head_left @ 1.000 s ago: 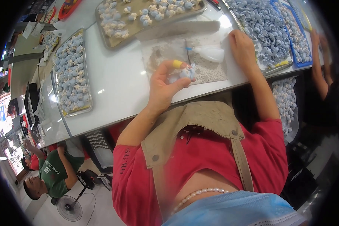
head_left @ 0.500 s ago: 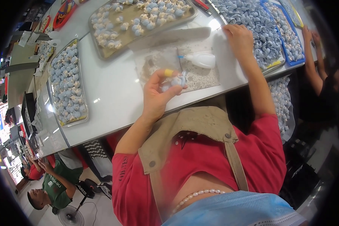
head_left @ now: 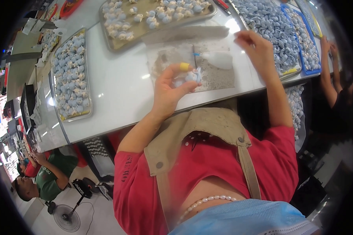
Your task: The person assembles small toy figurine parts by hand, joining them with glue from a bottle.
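My left hand (head_left: 166,89) is closed around a small light-blue plastic piece (head_left: 193,76), its thumb and index finger pinching it above the near edge of a stained sheet (head_left: 217,80). Yellow tape (head_left: 184,67) wraps that index finger. My right hand (head_left: 259,51) hovers at the near-left side of a tray heaped with curved blue-grey pieces (head_left: 268,33). Its fingers are bent inward, and anything between them is too small or hidden to make out. A white squeeze bottle (head_left: 219,60) with a blue band and thin dark tip lies on the sheet between my hands.
A metal tray (head_left: 141,29) of blue-and-cream pieces stands beyond the sheet. Another filled tray (head_left: 71,78) is at left, and a blue tray (head_left: 305,45) at right. A red-handled tool (head_left: 224,5) lies at the far edge. Another person's hands (head_left: 328,47) are at far right.
My right hand has drawn back from the tabletop beside the tray and lifted slightly toward me. My left hand still holds the light-blue piece. The whole view has shifted a little.
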`<action>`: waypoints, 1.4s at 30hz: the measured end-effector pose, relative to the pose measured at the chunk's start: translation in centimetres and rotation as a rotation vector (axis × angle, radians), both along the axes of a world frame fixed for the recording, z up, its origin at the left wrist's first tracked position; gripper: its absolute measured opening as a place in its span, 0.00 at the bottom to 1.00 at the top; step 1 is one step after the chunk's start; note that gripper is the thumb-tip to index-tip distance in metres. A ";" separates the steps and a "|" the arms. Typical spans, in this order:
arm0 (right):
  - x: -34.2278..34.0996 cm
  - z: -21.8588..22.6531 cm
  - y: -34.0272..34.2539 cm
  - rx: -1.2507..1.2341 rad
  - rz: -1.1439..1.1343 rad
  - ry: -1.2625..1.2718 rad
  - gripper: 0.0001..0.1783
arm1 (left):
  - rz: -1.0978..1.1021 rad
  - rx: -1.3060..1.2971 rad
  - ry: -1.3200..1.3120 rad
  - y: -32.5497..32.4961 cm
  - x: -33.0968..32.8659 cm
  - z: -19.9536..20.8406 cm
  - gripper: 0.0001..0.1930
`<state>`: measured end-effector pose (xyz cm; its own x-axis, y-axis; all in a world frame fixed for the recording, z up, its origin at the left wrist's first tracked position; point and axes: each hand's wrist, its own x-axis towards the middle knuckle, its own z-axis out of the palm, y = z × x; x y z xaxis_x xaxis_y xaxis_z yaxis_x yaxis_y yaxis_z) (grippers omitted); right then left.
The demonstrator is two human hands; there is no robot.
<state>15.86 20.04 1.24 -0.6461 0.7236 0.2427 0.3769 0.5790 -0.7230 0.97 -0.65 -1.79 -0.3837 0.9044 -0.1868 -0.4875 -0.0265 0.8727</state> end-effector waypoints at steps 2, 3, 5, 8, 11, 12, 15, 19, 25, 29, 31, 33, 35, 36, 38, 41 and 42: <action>0.7 0.9 -2.3 -0.074 0.082 -0.023 0.06 | -0.030 -0.006 0.005 0.1 0.0 -0.1 0.17; 0.8 1.2 -3.2 -0.143 0.168 -0.041 0.07 | -0.055 -0.006 0.016 0.2 0.0 -0.1 0.17; 0.7 1.7 -5.0 -0.181 0.218 -0.033 0.06 | -0.057 -0.002 0.027 0.2 0.3 -0.3 0.16; 0.5 1.6 -6.3 -0.148 0.306 -0.003 0.06 | -0.069 0.011 0.066 0.2 0.9 -0.1 0.14; 0.1 1.5 -7.0 -0.044 0.365 0.081 0.07 | -0.102 0.017 0.079 0.1 1.1 0.0 0.13; 0.1 1.4 -7.2 -0.038 0.376 0.073 0.07 | -0.123 0.020 0.067 0.1 1.1 0.0 0.14; -0.1 1.5 -7.7 0.004 0.396 0.075 0.07 | -0.122 0.020 0.045 -0.2 1.1 -0.3 0.14; -0.2 1.9 -7.7 0.088 0.456 0.017 0.07 | -0.111 0.005 0.074 -0.4 0.9 -0.3 0.14; -1.0 1.0 -7.7 0.397 0.445 0.017 0.08 | -0.128 -0.060 0.138 -0.5 0.6 -0.5 0.14; -1.5 0.4 -7.9 0.471 0.485 0.036 0.08 | -0.122 -0.035 0.153 -0.7 0.2 -0.9 0.14; -1.6 0.5 -7.9 0.536 0.540 0.034 0.09 | -0.137 -0.029 0.168 -0.7 0.1 -1.0 0.13; -1.7 0.7 -7.9 0.566 0.568 0.010 0.09 | -0.144 -0.027 0.134 -0.8 0.0 -1.0 0.13; -1.8 0.7 -8.1 0.597 0.598 -0.014 0.10 | -0.143 -0.026 0.130 -0.8 -0.2 -1.2 0.13; -1.9 0.6 -8.2 0.628 0.610 -0.014 0.11 | -0.144 -0.024 0.129 -0.8 -0.2 -1.2 0.13; -2.0 0.7 -8.3 0.659 0.625 -0.016 0.12 | -0.145 -0.029 0.134 -0.9 -0.3 -1.0 0.13; -2.2 0.9 -8.7 0.694 0.652 -0.042 0.11 | -0.142 -0.036 0.123 -1.1 -0.5 -1.1 0.13; -2.2 1.0 -8.7 0.692 0.666 -0.057 0.10 | -0.140 -0.037 0.107 -1.1 -0.5 -1.1 0.13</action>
